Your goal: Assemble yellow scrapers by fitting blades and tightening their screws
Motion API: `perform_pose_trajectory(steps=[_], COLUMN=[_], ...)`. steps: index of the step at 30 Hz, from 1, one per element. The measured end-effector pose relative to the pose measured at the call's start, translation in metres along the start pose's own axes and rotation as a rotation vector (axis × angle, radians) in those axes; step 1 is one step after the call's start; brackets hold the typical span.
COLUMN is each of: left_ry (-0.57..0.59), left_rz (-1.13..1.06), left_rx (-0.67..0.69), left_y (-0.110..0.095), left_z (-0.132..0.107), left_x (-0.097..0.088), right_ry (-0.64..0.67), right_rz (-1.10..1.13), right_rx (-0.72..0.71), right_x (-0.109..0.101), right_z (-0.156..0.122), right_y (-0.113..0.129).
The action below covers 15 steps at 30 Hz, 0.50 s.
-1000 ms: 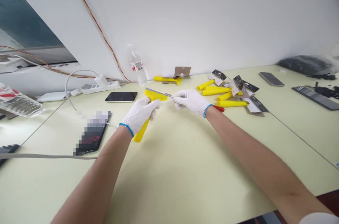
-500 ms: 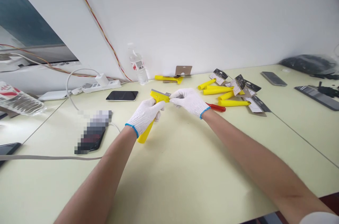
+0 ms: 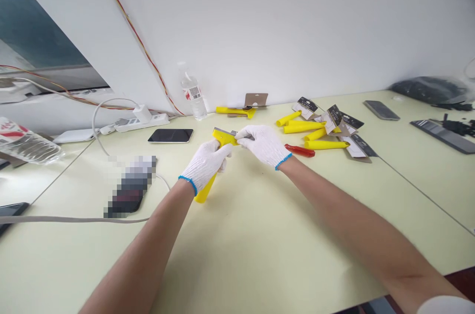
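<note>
We are holding one yellow plastic scraper (image 3: 204, 189) over the table (image 3: 260, 249) — our gloved left hand (image 3: 205, 165) is clenching its handle, and the fingers of our gloved right hand (image 3: 263, 146) are pinching its metal blade (image 3: 224, 132). More yellow scrapers (image 3: 304, 128) are lying apart with their cardboard cards (image 3: 355, 147), so these are remaining untouched — their small printing is staying too unclear for reading.
</note>
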<state>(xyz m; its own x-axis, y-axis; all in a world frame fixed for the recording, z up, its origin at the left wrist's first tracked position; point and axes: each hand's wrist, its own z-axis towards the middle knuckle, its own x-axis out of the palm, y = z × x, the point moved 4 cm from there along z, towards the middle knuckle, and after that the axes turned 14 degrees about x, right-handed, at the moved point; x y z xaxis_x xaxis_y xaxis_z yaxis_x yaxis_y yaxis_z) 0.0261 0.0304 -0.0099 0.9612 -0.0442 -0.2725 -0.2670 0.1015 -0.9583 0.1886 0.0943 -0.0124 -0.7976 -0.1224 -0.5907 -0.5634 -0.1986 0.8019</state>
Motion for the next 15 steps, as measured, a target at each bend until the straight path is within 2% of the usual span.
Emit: perform_pose_trajectory(steps=[15], left_ry=[-0.044], left_rz=[0.146], left_rx=[0.043], left_y=[-0.0025], left_z=[0.0001], left_x=[0.0005], right_ry=[-0.008], right_rz=[-0.128], right_rx=[-0.091], right_x=[0.0012], right_z=[-0.0030], right_y=[0.0072])
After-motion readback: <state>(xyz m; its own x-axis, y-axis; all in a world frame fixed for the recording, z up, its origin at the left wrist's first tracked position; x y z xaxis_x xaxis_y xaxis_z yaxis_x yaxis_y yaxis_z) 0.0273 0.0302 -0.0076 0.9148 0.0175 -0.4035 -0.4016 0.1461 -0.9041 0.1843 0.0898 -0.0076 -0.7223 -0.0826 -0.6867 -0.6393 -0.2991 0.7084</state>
